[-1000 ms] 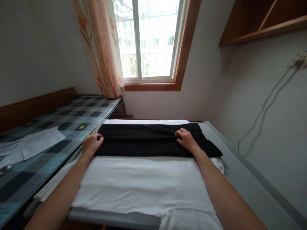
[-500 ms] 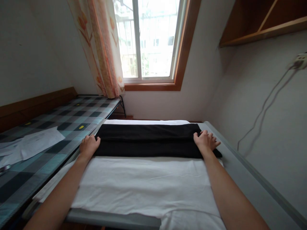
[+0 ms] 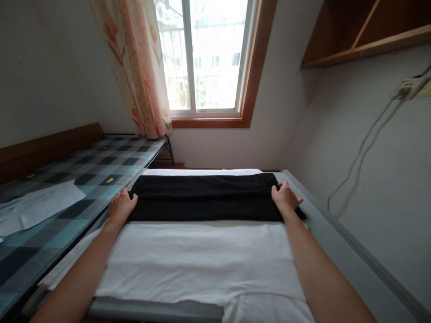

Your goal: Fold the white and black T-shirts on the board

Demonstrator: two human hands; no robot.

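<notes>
A long folded black garment (image 3: 202, 199) lies crosswise on a white shirt (image 3: 195, 260); what kind of garment it is cannot be made out. My left hand (image 3: 121, 207) is closed on the black garment's left end, thumb pointing inward. At the opposite end my right hand (image 3: 285, 197) pinches the fabric, and a black corner sticks out past its fingers. Below the black strip the white shirt is spread flat with slight wrinkles, and a sleeve-like part hangs at the lower right. White cloth also shows behind the black strip.
The cloths rest on a grey surface (image 3: 336, 255) with a raised right edge. To the left stands a bed with a checked mattress (image 3: 124, 157), papers (image 3: 50, 204) on it. A shelf (image 3: 360, 47) juts from the right wall above a plugged-in cable (image 3: 362, 154).
My right hand's fingers have drawn in more tightly on the black garment's end. The left hand keeps its hold. The whole view has shifted slightly, with the room sliding left.
</notes>
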